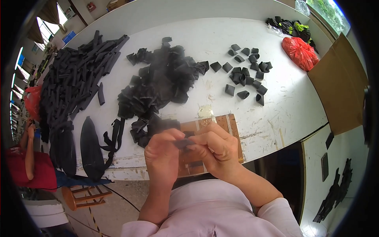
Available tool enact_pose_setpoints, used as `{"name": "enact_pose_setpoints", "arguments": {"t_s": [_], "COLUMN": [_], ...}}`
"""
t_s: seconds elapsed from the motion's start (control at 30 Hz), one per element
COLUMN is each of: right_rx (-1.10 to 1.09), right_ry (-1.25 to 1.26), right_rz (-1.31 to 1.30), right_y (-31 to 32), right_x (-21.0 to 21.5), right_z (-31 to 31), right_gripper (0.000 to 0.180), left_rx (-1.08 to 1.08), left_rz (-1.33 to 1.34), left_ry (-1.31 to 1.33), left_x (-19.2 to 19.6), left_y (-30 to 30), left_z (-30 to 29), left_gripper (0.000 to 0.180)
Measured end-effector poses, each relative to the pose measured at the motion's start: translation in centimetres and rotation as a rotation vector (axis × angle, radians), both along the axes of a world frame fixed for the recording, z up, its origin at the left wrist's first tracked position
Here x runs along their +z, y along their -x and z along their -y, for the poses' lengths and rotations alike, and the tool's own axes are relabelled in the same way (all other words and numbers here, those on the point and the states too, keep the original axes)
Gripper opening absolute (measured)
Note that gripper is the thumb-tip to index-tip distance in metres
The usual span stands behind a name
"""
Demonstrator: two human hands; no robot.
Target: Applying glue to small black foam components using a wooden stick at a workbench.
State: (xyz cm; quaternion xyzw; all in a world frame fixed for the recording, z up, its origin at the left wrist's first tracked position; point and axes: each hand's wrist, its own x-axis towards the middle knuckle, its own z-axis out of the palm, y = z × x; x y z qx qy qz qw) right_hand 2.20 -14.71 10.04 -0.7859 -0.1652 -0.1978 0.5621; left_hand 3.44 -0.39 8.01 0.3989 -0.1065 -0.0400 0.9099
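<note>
While both forearms angle inward over the near edge of the desk (284, 118), we pinch one small black piece (182, 143) between our two hands, in front of the torso. Position of piece: above the brown board (235, 134), at fingertip level; its exact fold is blurred and we cannot tell it.

Pose, left: the forearm stands nearly upright in view, and the left hand (162, 152) bends at the fingers toward the right, its fingertips closed on the piece's left side. Pose, right: the forearm slants up and leftward from a bent elbow; the right hand (219, 149) has its index finger curled and its thumb below, both meeting the piece's right side. The fingertips of our two hands nearly touch.

Surroundings: just beyond our hands lies a large dark heap (164, 75) of similar pieces. Well to its left we note a pile of black strips (75, 73); to its right, loose pieces (239, 75) lie scattered. A red bag (299, 53) rests near the far right corner, beside a carton (341, 83).
</note>
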Motion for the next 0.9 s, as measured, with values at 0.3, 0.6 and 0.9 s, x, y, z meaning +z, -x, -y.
{"name": "enact_pose_setpoints", "arguments": {"t_s": [0.3, 0.6, 0.9], "right_rx": [-0.024, 0.013, 0.012], "right_ry": [0.097, 0.017, 0.102], "right_rz": [-0.037, -0.073, 0.002], "right_y": [0.2, -0.5, -0.7], "right_x": [2.1, -1.7, -1.9], "right_z": [0.6, 0.1, 0.1], "right_gripper": [0.018, 0.007, 0.01], "left_rx": [0.364, 0.382, 0.437], "left_rz": [0.378, 0.493, 0.544], "left_ry": [-0.834, -0.96, -1.008], "left_x": [3.5, 2.5, 1.4], "left_y": [-0.3, -0.4, -0.1], "left_z": [0.5, 0.3, 0.3], "left_gripper": [0.014, 0.009, 0.007]}}
